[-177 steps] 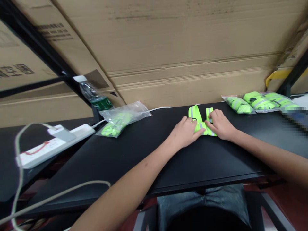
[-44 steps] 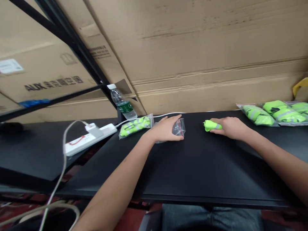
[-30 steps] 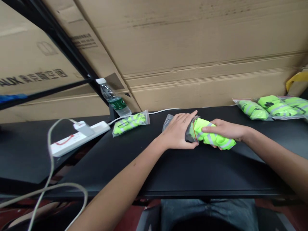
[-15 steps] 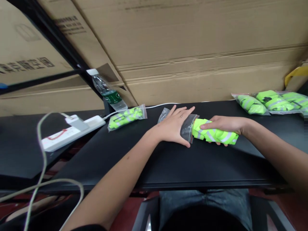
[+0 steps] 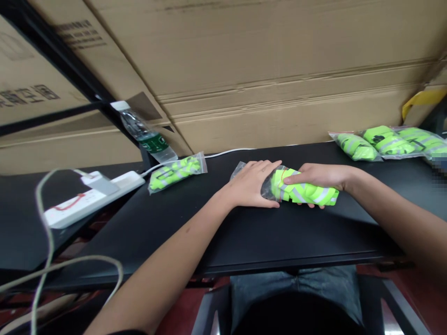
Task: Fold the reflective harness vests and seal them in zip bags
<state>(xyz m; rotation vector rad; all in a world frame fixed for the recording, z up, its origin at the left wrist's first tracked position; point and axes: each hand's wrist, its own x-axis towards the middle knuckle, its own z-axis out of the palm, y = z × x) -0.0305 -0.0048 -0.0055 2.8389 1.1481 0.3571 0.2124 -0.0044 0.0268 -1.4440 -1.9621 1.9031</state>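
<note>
A rolled neon-green reflective vest (image 5: 307,194) lies on the black table (image 5: 265,237), its left end inside the mouth of a clear zip bag (image 5: 267,187). My right hand (image 5: 319,176) is closed round the roll from above. My left hand (image 5: 252,184) lies on the bag, fingers stretched over it and thumb at the bag's open edge, holding it down.
A bagged green vest (image 5: 176,170) lies left of my hands, with a water bottle (image 5: 145,135) and a white power strip (image 5: 87,197) beyond. Several more bagged vests (image 5: 384,141) sit at the back right. Cardboard boxes (image 5: 265,70) wall the table's far edge.
Earlier both hands were folding the vest flat. Then my left hand fetched the clear bag while my right held the roll. The roll's end has now gone a little deeper into the bag's mouth.
</note>
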